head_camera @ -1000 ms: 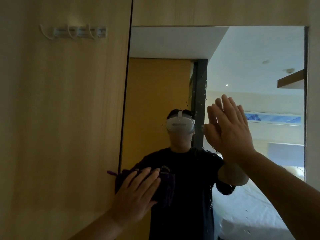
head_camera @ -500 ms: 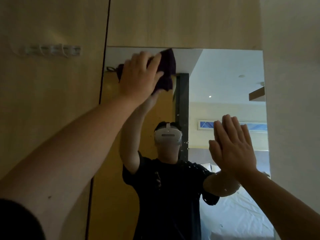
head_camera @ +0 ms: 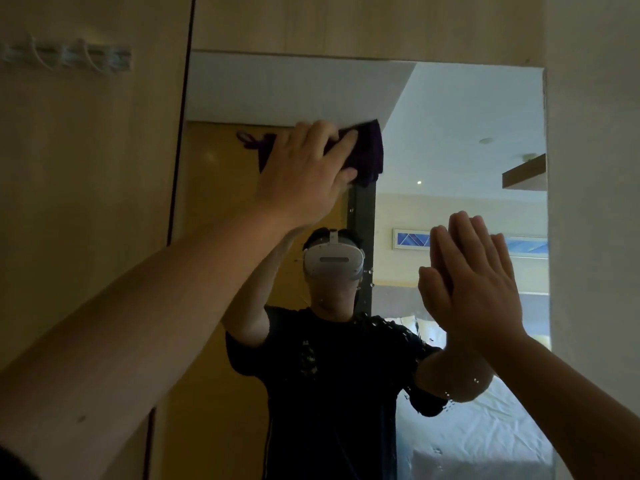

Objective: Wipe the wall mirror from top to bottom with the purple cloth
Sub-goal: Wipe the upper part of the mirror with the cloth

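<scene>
Purple cloth [head_camera: 367, 152] is pressed flat against the upper part of the wall mirror [head_camera: 450, 109], below its top edge, and is held there under the spread fingers of the left hand [head_camera: 304, 171]. The right hand [head_camera: 474, 282] is laid open and empty on the glass lower down, well apart from the cloth. Water droplets [head_camera: 446, 398] are seen on the lower glass. A hook rail [head_camera: 69, 57] is fixed to the wooden panel [head_camera: 86, 202] left of the mirror.
</scene>
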